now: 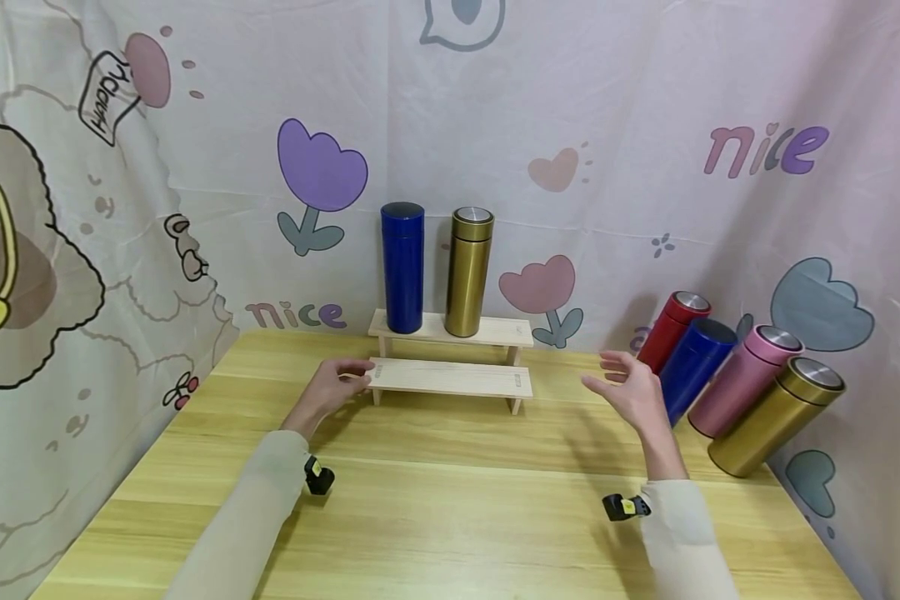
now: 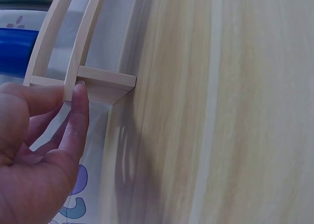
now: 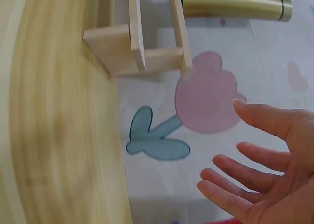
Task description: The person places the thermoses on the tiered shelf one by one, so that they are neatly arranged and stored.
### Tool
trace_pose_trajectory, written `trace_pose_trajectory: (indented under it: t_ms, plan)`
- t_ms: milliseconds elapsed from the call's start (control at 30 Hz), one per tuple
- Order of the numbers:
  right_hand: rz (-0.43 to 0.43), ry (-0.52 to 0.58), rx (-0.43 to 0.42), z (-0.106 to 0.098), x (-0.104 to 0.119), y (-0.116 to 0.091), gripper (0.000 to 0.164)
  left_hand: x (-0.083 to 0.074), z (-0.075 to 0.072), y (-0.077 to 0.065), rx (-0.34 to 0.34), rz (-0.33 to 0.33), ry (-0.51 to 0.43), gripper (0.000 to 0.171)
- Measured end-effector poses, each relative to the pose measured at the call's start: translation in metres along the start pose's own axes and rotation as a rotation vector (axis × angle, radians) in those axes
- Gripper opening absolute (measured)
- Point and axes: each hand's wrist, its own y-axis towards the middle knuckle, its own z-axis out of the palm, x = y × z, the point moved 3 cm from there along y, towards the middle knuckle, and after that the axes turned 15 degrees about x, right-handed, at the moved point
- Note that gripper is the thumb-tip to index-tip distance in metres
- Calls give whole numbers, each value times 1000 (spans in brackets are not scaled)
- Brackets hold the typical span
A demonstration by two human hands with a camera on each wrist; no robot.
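A two-step wooden stand (image 1: 450,377) is at the back of the table. On its upper step stand a blue thermos bottle (image 1: 402,271) and a gold thermos bottle (image 1: 468,275), both upright. My left hand (image 1: 332,387) is at the left end of the lower step; in the left wrist view, thumb and index finger pinch the board's end (image 2: 70,89). My right hand (image 1: 632,390) is raised to the right of the stand, its fingers (image 3: 245,172) spread and holding nothing. The lower step bears no bottle.
At the right side several bottles lean in a row: red (image 1: 671,329), blue (image 1: 697,367), pink (image 1: 746,379) and gold (image 1: 776,417). The right forearm partly overlaps the blue one's base. A printed curtain (image 1: 450,125) hangs behind the wooden table (image 1: 450,508).
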Motion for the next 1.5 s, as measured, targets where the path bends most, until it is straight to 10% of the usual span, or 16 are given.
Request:
trace_pose_trajectory:
  t_ms: [1500]
  plan:
    - [377,-129,66,-72,-90,-42,63,1,0,2,8,2,9,34]
